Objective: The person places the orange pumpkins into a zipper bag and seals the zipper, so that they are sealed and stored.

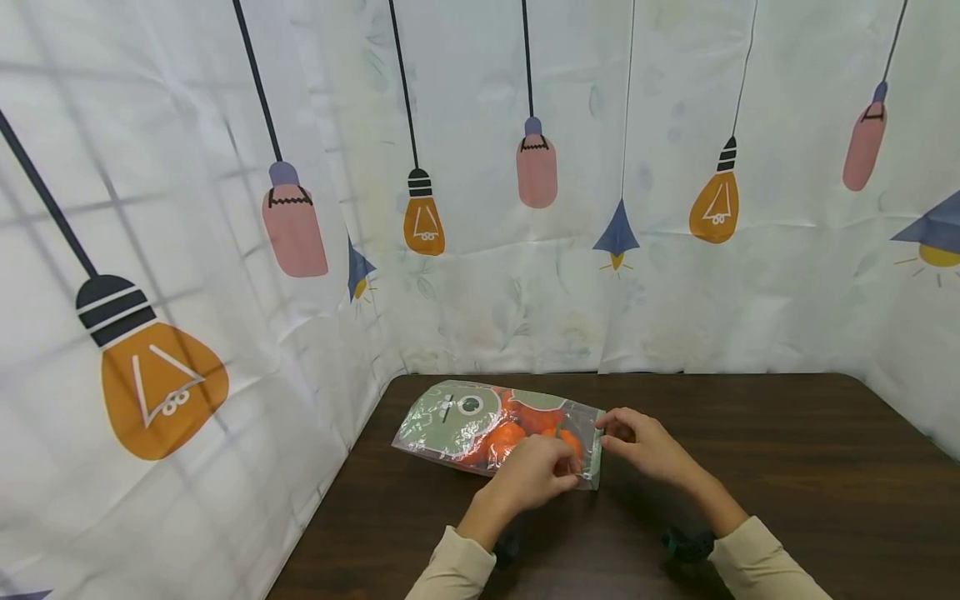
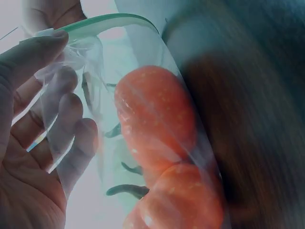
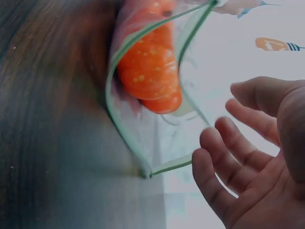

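A clear zip bag [image 1: 431, 425] with a green printed face lies on the table, its green-edged mouth [image 3: 108, 90] gaping toward the right. Inside are several shiny orange pepper-like vegetables [image 2: 155, 119] with curved green stems. My left hand [image 1: 531, 473] pinches the near side of the mouth, thumb on the green edge and the other fingers seen through the plastic in the left wrist view. At the far corner of the mouth is my right hand [image 1: 643, 446]. Its fingers are loosely bent and spread, the fingertips [image 3: 202, 152] right by the green rim, with nothing gripped.
The dark brown wooden table [image 1: 810, 467] extends right of the bag. White fabric [image 1: 480, 317] printed with hanging lamps encloses its back and sides. A dark band [image 1: 688, 544] sits at my right wrist.
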Tool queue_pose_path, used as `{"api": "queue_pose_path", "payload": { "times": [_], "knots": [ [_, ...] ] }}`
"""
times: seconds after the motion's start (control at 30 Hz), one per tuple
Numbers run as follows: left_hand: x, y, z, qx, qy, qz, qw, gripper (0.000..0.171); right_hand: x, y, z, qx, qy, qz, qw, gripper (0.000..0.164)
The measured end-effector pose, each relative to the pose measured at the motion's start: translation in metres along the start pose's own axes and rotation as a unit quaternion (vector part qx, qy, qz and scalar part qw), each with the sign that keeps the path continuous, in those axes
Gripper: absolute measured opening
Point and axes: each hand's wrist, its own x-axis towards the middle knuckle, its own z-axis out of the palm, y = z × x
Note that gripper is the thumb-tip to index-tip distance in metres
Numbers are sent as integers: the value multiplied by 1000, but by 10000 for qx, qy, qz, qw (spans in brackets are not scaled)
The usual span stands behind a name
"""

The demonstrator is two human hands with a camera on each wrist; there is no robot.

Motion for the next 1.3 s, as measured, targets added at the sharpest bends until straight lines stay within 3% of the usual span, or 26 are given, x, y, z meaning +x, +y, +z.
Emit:
{"api": "queue_pose_path", "payload": {
  "times": [0.33,0.5,0.73,0.97,1.3],
  "knots": [
    [-3,-1,-3,-453,-450,54,9979,4,-11,-9,3,486,-987,-736,9912,15],
    [-3,-2,-3,-628,-494,-44,9968,4,-19,-8,10,667,-1243,-988,9851,13],
    [-2,-2,-1,-696,-265,-124,9971,3,-23,-8,16,605,-990,-1184,9862,18],
    [-2,0,-3,-717,-210,-225,9970,5,-23,-9,22,366,-539,-1668,9838,16],
    [-2,-2,-7,-505,-132,-83,9986,5,-23,-6,19,234,-263,-1663,9855,17]
  ]
}}
